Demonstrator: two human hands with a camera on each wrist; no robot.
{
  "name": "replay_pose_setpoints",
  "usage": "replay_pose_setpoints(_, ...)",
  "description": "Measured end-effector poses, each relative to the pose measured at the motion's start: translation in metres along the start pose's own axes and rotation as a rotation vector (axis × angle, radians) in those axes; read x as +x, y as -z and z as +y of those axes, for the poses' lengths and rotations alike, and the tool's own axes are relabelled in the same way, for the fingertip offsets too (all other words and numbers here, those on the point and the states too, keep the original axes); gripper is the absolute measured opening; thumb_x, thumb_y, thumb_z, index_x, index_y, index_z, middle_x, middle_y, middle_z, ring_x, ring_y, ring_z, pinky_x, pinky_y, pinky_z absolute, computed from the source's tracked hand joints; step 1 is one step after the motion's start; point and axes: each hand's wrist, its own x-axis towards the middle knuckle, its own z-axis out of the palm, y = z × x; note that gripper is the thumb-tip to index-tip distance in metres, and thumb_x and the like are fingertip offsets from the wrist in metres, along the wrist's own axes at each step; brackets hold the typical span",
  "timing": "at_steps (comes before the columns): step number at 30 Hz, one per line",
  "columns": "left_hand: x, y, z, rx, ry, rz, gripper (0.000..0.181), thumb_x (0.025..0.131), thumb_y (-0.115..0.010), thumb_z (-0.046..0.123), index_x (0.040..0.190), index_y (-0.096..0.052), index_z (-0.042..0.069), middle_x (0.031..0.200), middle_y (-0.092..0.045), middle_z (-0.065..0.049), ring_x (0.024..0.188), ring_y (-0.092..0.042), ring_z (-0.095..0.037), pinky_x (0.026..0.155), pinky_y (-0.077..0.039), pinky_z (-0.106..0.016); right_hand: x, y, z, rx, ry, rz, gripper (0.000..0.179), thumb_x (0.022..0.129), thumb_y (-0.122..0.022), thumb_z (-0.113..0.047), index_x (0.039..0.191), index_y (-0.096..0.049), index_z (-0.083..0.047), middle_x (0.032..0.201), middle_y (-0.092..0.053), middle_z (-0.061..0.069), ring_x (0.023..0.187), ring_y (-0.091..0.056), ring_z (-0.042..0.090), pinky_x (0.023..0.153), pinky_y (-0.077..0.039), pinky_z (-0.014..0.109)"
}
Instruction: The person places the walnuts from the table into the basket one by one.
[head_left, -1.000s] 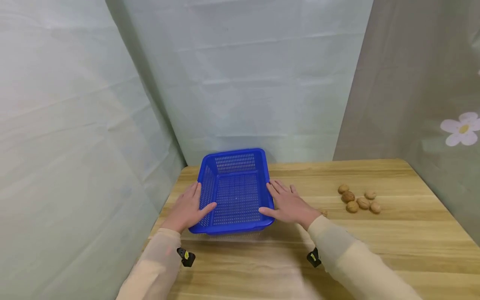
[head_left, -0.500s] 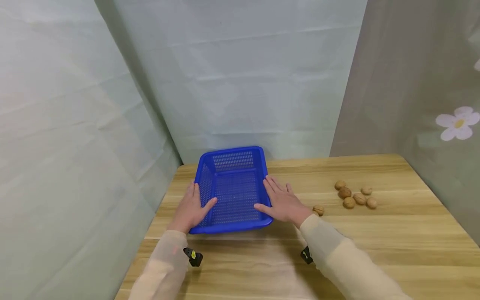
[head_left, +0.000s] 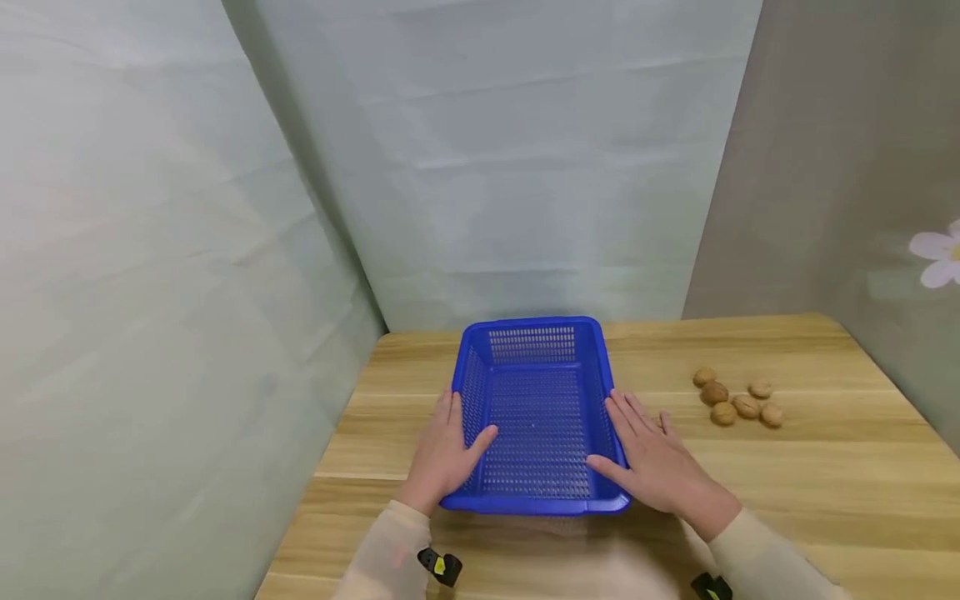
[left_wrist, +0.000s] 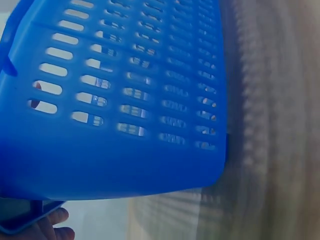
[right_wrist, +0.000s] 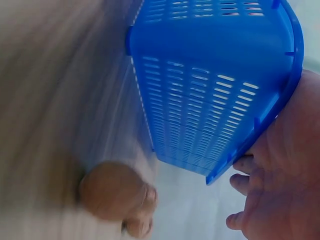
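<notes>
A blue rectangular plastic basket [head_left: 534, 433] with slotted sides is held between my two hands over the wooden table. My left hand [head_left: 444, 457] grips its left rim, thumb over the inside and fingers along the outside. On the opposite rim, my right hand [head_left: 654, 465] holds in the same way. The left wrist view shows the basket's slotted outer wall [left_wrist: 115, 165], with a few fingertips under the rim. In the right wrist view, fingers of the right hand [right_wrist: 280, 170] show below the rim, and blurred walnuts [right_wrist: 112, 190] lie nearby.
Several walnuts [head_left: 724, 413] lie in a loose group on the right part of the table [head_left: 825, 475]. Another walnut [head_left: 657, 422] is partly hidden behind the right hand. Pale cloth [head_left: 525, 192] hangs behind the table and along its left side.
Both hands have brought the basket to the right and nearer to me, away from the back left of the table. The view has shifted a little too; the walnut group looks unmoved.
</notes>
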Motion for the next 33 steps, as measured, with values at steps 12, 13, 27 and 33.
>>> replay_pose_setpoints(12,-0.011,-0.008,0.038,-0.06,-0.022,0.009,0.093,0.093,-0.036,0.067,0.15,-0.019,-0.004,0.159,-0.009,-0.018,0.146,-0.012,-0.031,0.114,-0.022,-0.049,-0.041,0.01,0.017,0.062,-0.008,0.05,0.088,0.092,-0.049,-0.06,0.154,-0.016,-0.006,0.16,-0.012,0.011,0.146,-0.009,0.034,0.11,0.003,0.065)
replay_pose_setpoints(13,-0.011,-0.008,0.039,-0.063,-0.022,0.006,0.094,0.093,-0.034,0.069,0.151,-0.019,-0.004,0.159,-0.009,-0.018,0.146,-0.011,-0.031,0.114,-0.022,-0.049,-0.042,0.01,0.018,0.066,-0.008,0.049,0.088,0.093,-0.05,-0.059,0.154,-0.016,-0.006,0.16,-0.012,0.011,0.146,-0.008,0.033,0.11,0.004,0.065)
replay_pose_setpoints(27,-0.009,-0.013,0.046,-0.117,-0.032,-0.013,0.093,0.093,-0.032,0.068,0.151,-0.019,-0.003,0.159,-0.007,-0.017,0.146,-0.01,-0.032,0.114,-0.02,-0.051,-0.049,0.01,0.026,0.08,-0.018,0.067,0.086,0.093,-0.053,-0.054,0.155,-0.014,-0.008,0.161,-0.009,0.011,0.147,0.003,0.023,0.11,0.003,0.065)
replay_pose_setpoints(33,-0.008,-0.01,0.042,-0.187,-0.042,0.002,0.09,0.094,-0.03,0.067,0.151,-0.02,-0.002,0.16,-0.008,-0.015,0.145,-0.012,-0.031,0.114,-0.02,-0.05,-0.046,0.009,0.03,0.138,0.004,0.09,0.08,0.096,-0.051,-0.05,0.154,-0.016,-0.008,0.16,-0.011,0.012,0.147,0.0,0.026,0.108,-0.003,0.068)
